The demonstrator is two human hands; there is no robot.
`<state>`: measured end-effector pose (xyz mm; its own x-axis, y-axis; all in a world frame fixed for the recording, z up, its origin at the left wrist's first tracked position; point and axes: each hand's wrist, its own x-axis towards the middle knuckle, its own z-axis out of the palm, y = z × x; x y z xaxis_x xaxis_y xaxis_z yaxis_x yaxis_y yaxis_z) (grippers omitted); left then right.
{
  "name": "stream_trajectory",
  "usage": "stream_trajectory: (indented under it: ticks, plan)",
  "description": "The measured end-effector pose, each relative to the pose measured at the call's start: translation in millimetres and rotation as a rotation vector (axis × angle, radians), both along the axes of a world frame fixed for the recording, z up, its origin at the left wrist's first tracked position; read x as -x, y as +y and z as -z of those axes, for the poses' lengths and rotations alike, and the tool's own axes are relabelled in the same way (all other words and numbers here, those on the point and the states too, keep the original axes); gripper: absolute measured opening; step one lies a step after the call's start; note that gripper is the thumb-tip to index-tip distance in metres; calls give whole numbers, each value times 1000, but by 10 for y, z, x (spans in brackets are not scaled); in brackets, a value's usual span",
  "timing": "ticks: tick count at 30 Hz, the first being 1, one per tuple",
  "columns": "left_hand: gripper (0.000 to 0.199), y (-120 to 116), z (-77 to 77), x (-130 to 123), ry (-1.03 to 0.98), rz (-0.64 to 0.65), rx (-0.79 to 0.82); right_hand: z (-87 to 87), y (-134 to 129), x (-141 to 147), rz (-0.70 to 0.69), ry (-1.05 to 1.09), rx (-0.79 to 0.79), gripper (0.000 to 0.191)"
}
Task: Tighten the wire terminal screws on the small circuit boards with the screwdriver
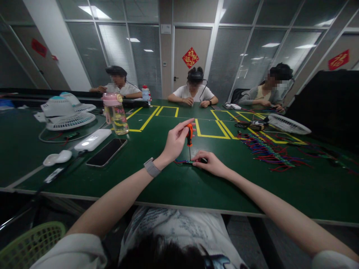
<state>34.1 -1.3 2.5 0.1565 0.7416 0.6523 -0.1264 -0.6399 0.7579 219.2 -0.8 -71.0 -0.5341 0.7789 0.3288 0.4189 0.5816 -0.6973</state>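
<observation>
An orange and black screwdriver stands upright in my left hand, its handle between the thumb and the palm side of the fingers. Its shaft points down to a small green circuit board on the green table. Red and blue wires come off the board's left end. My right hand pinches the board's right end, fingers closed on it and resting low on the table. A small black object beside the right fingers is partly hidden. A grey watch band is on my left wrist.
Left on the table are a phone, white power bank, earbud case, pink-lidded bottle and white fans. Wired boards and a round white grille lie right. Three people sit across.
</observation>
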Motion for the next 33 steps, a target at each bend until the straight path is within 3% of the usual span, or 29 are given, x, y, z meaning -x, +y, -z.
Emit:
stream_trajectory:
  ticks: [4, 7, 14, 16, 22, 24, 29, 33]
  plan:
    - [23, -28, -16, 10, 70, -158, -79, 7, 8, -4, -5, -1, 4, 23]
    - [19, -36, -22, 19, 98, -207, -105, 15, 15, -6, -7, 1, 4, 23]
    - [29, -8, -5, 4, 9, -34, -17, 24, 16, -8, -5, -1, -9, 24]
    - [28, -9, -6, 3, 2, -40, -12, 20, 14, -8, -6, 5, -7, 24]
    - [18, -21, -18, 22, 84, -226, -110, -4, -1, 0, -4, 4, 3, 23]
    - [20, -4, -9, 21, 70, -200, -92, -5, -3, 1, -2, 1, 2, 23]
    - [30, 39, 24, -1, -60, 25, 13, 3, 1, -1, 0, -2, -8, 25]
    - [26, 15, 13, 2, -31, -60, -17, -3, 1, -1, -3, -4, -2, 24]
